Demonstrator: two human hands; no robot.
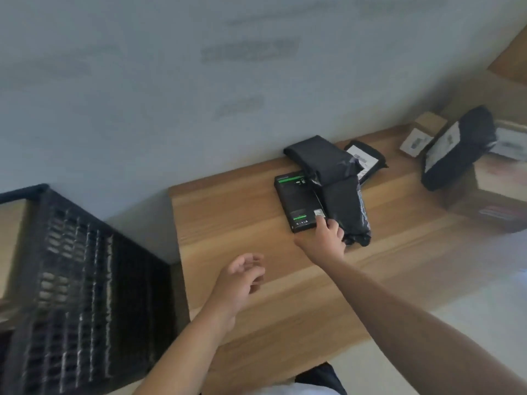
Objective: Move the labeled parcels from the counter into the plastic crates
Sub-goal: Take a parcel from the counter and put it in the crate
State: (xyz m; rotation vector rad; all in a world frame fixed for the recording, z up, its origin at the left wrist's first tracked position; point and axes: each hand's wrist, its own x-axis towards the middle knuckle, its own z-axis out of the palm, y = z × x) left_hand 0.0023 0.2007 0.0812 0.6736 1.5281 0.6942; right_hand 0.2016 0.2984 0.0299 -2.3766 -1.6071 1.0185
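The black crate (85,280) was blurred and cut off by the left edge. The labels on the far parcels (453,149) were too blurred to read, and the right hand (325,238) hid its fingertips

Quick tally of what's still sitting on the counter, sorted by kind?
Black poly-bag parcels: 3 — big bag, labeled bag behind it, bag leaning at far right
Black box with green print: 1, right hand touching its near corner
Cardboard boxes, far right: at least 2 — small one, large one; the rest is too blurred to count
Total: 6
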